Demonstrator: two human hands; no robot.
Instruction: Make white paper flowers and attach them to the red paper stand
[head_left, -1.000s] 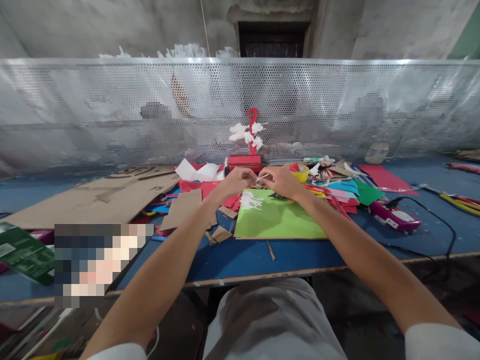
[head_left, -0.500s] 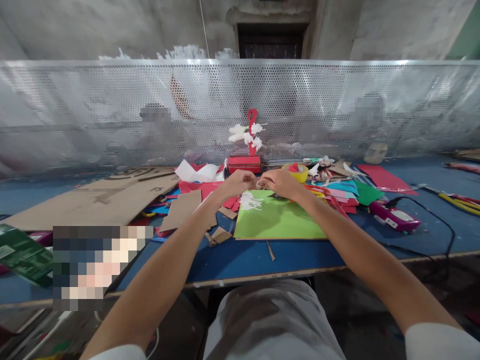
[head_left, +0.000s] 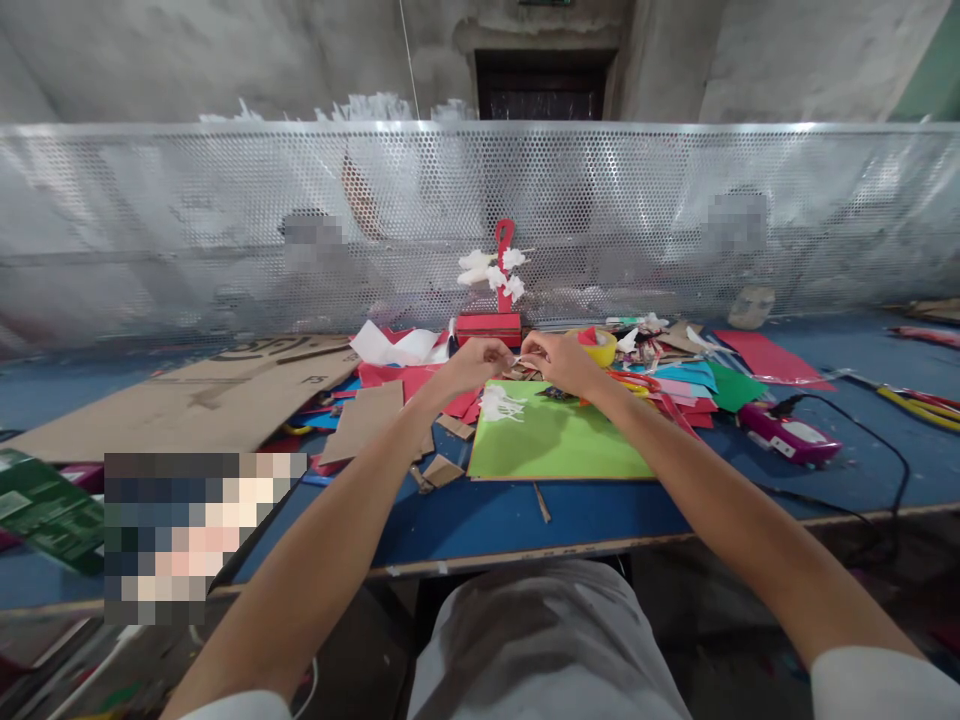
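Note:
My left hand (head_left: 480, 362) is closed in a pinch above the back edge of a lime-green sheet (head_left: 562, 440). Facing it, my right hand (head_left: 561, 362) is also pinched. Between the fingertips shows a small white piece (head_left: 517, 359), perhaps paper or tissue, too small to make out fully. Just below my left hand, a bunch of thin white strips (head_left: 501, 402) lies on the green sheet. Behind the hands stands a red upright (head_left: 504, 240) with white flower-like tufts (head_left: 495, 277) on it, above a red box-shaped base (head_left: 488, 328).
A large cardboard sheet (head_left: 187, 400) covers the left of the blue table (head_left: 465, 530). Coloured paper scraps, a yellow tape roll (head_left: 598, 347) and orange-handled scissors (head_left: 636, 381) lie to the right. Farther right is a purple device (head_left: 789, 432) with a black cable. A perforated metal screen (head_left: 637, 220) stands behind.
My fingertips have shifted slightly on the small white piece, and the right hand is a little higher. Everything else on the table stays put.

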